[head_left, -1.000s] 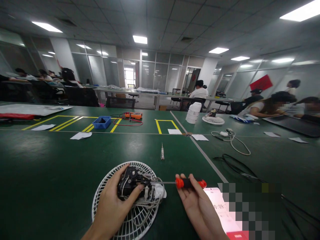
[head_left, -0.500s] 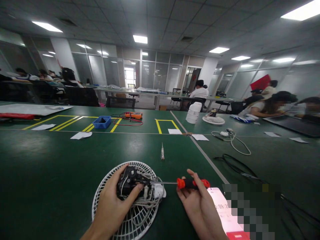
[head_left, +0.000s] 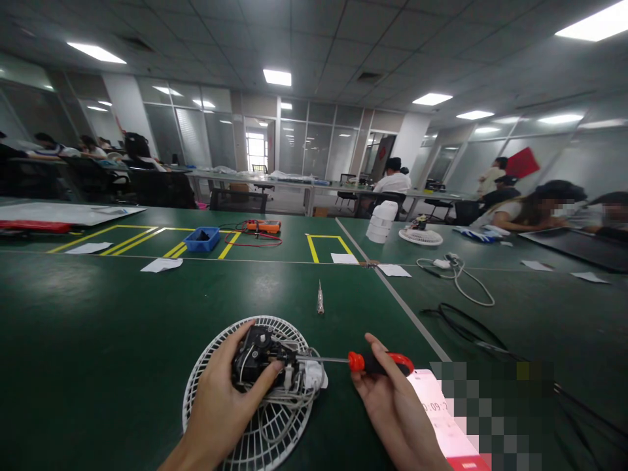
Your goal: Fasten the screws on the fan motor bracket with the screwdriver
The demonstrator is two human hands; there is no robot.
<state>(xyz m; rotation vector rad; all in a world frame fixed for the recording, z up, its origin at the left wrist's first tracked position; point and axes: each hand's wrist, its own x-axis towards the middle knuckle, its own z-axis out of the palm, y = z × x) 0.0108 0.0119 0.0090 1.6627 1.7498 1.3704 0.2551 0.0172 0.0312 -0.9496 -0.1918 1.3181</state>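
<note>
My left hand (head_left: 220, 402) is wrapped over a black fan motor unit (head_left: 258, 362) with white wiring that sits on a round white fan grille (head_left: 275, 435) lying flat on the green table. My right hand (head_left: 392, 405) grips the red and black handle of a screwdriver (head_left: 377, 362). Its metal shaft lies level and points left, with the tip at the motor's right side near a white part (head_left: 313, 374).
A small silver screwdriver (head_left: 319, 299) lies beyond the grille. A white and red card (head_left: 436, 412) rests by my right wrist. Black and white cables (head_left: 461, 281) lie at right. A blue tray (head_left: 202, 239), an orange meter (head_left: 263, 226), paper slips and seated people are farther back.
My right hand has shifted its fingers on the screwdriver handle, and the handle has moved slightly to the right. My left hand stays on the motor.
</note>
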